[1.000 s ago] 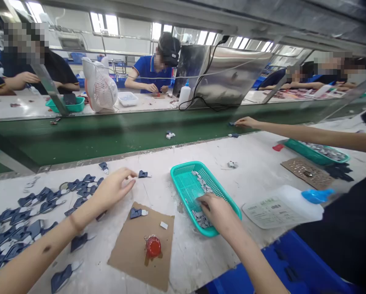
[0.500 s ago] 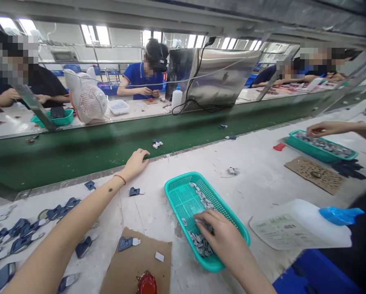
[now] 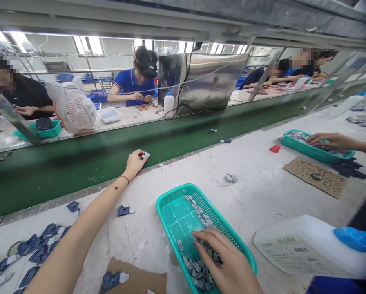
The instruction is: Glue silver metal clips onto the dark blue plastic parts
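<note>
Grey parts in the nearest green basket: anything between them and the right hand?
Nothing visible. The right hand reaches in over the rim of the green basket, its fingers above the grey parts. Whether the fingertips touch any, I can't tell.

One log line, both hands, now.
left hand: pale part between fingers, at green belt | right hand: over gray pieces, teal basket

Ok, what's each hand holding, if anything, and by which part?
Left hand: a small whitish piece, pinched at its near side. Right hand: over the small grey pieces in the green basket; whether it grips one can't be told.
</note>
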A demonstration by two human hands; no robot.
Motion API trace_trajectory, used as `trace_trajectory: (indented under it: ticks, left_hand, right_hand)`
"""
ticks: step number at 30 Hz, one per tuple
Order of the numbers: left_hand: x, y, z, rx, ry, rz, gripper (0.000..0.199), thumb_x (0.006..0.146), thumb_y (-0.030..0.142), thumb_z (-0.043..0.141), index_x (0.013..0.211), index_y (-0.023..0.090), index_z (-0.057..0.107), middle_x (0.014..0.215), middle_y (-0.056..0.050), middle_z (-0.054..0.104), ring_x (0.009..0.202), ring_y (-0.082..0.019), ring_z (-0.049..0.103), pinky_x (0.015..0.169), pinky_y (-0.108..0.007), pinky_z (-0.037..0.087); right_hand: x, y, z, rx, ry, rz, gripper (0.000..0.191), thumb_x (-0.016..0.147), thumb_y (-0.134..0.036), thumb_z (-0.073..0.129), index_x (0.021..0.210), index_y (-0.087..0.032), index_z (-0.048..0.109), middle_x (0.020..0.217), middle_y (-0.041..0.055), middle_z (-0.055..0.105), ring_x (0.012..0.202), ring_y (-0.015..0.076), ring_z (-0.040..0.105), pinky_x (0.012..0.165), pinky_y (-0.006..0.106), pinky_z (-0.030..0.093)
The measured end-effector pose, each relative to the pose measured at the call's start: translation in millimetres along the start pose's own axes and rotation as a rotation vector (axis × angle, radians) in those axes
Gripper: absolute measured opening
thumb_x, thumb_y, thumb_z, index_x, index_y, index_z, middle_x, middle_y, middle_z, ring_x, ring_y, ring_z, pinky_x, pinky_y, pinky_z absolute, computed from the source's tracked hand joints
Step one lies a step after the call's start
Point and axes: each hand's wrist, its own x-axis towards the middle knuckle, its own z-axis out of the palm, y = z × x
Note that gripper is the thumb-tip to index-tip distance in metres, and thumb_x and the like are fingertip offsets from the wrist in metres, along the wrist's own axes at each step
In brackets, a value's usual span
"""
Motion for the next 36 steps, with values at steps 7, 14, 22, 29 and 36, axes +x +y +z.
trace_trajectory:
  ticks: [7, 14, 22, 29, 36]
  left_hand:
    - [-21.2, 61.9, 17.3, -0.152, -0.272, 0.174, 0.032, 0.093, 0.033, 0.06, 0.121, 0.017, 0.06, 0.121, -0.01, 0.063, 0.101, -0.022, 0.064, 0.086, -0.043, 0.056]
    - [-41.3, 142.4, 66.4, -0.221, -0.423, 0.342, 0.027, 0.097, 0.036, 0.051, 0.111, 0.018, 0.065, 0.115, -0.006, 0.065, 0.095, -0.02, 0.065, 0.08, -0.035, 0.057]
    - [-5.9, 48.7, -7.1, -0.039, -0.234, 0.268, 0.033, 0.093, 0.032, 0.059, 0.123, 0.019, 0.059, 0.131, -0.011, 0.058, 0.11, -0.024, 0.061, 0.092, -0.047, 0.053]
    - [-13.9, -31.2, -77.0, -0.026, -0.13, -0.028, 0.033, 0.093, 0.033, 0.059, 0.122, 0.018, 0.059, 0.126, -0.01, 0.061, 0.106, -0.023, 0.062, 0.089, -0.045, 0.054]
    - [-85.2, -17.1, -99.2, -0.472, -0.083, -0.245, 0.031, 0.088, 0.033, 0.066, 0.112, 0.014, 0.06, 0.109, -0.01, 0.068, 0.081, -0.016, 0.067, 0.072, -0.034, 0.058]
  right_hand:
    - [-1.8, 1.9, 1.4, 0.003, 0.028, -0.002, 0.02, 0.096, -0.033, 0.052, 0.104, -0.03, 0.07, 0.102, 0.003, 0.073, 0.093, 0.0197, 0.071, 0.074, 0.028, 0.061]
    - [-2.6, 6.4, 2.9, 0.023, 0.053, -0.019, 0.019, 0.095, -0.033, 0.053, 0.101, -0.029, 0.07, 0.1, 0.0046, 0.074, 0.09, 0.0212, 0.072, 0.074, 0.028, 0.061]
    - [-3.7, 10.9, 4.8, 0.113, 0.035, 0.06, 0.018, 0.094, -0.033, 0.054, 0.099, -0.028, 0.071, 0.1, 0.0043, 0.073, 0.085, 0.0185, 0.073, 0.065, 0.022, 0.06]
    - [3.6, 4.8, 3.2, 0.167, 0.132, 0.048, 0.02, 0.093, -0.035, 0.056, 0.093, -0.025, 0.073, 0.097, 0.0058, 0.073, 0.084, 0.0191, 0.072, 0.069, 0.025, 0.061]
    - [-2.9, -16.6, -14.2, 0.263, 0.227, 0.096, 0.019, 0.088, -0.039, 0.064, 0.093, -0.025, 0.076, 0.102, 0.0067, 0.073, 0.086, 0.0218, 0.072, 0.073, 0.03, 0.061]
